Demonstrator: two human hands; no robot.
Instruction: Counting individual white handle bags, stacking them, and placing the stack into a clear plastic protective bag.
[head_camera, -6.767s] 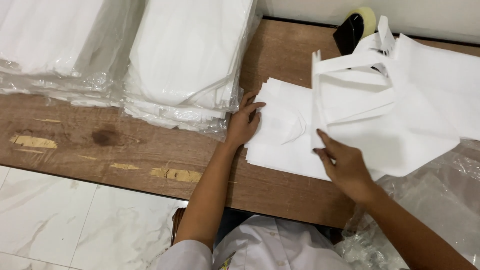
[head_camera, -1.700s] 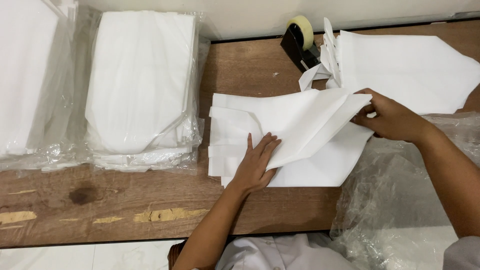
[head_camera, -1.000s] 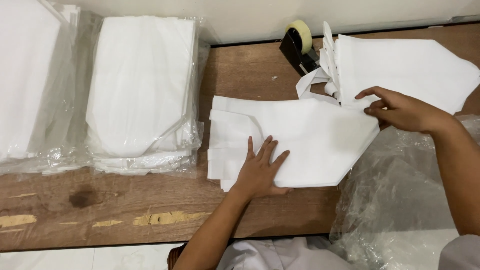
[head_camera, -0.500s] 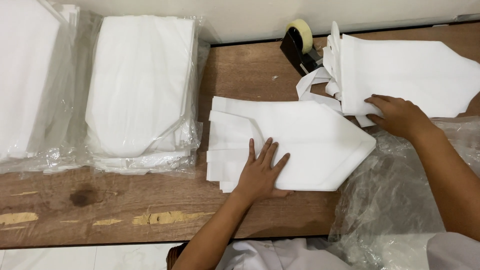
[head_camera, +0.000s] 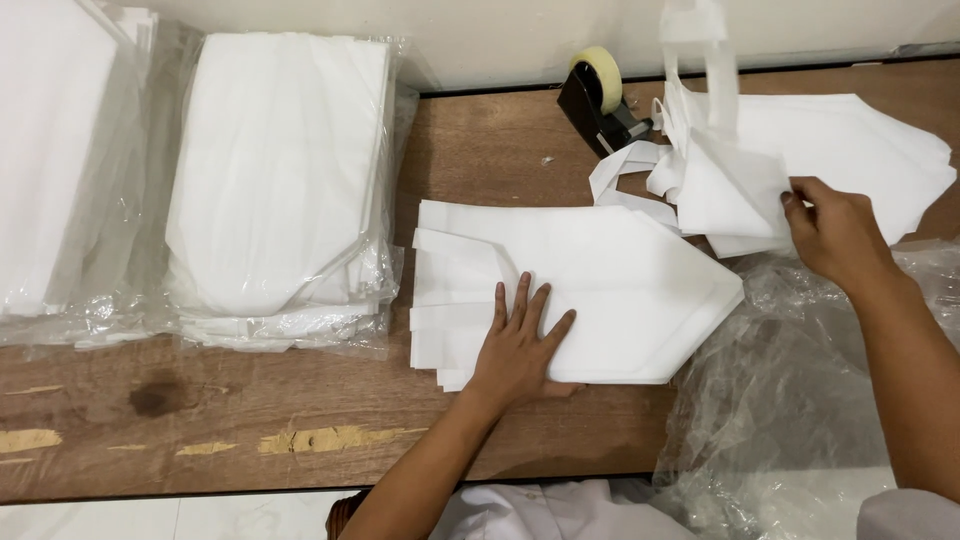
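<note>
My left hand (head_camera: 522, 342) lies flat, fingers spread, on a stack of folded white fabric bags (head_camera: 600, 270) in the middle of the wooden table (head_camera: 300, 400). My right hand (head_camera: 835, 230) is at the right, pinching the edge of a white bag (head_camera: 730, 190) that belongs to a loose pile of white bags (head_camera: 860, 150) at the back right. One bag handle (head_camera: 715, 60) rises upright above that pile.
A black tape dispenser (head_camera: 598, 100) with a yellowish roll stands at the back by the wall. Two plastic-wrapped bundles of white bags (head_camera: 280, 190) (head_camera: 50, 170) lie at the left. Crumpled clear plastic (head_camera: 790, 400) hangs over the table's right front edge.
My right hand let go of the folded bag on the middle stack and moved back right to the loose pile, taking hold of a bag there. My left hand stayed flat on the stack.
</note>
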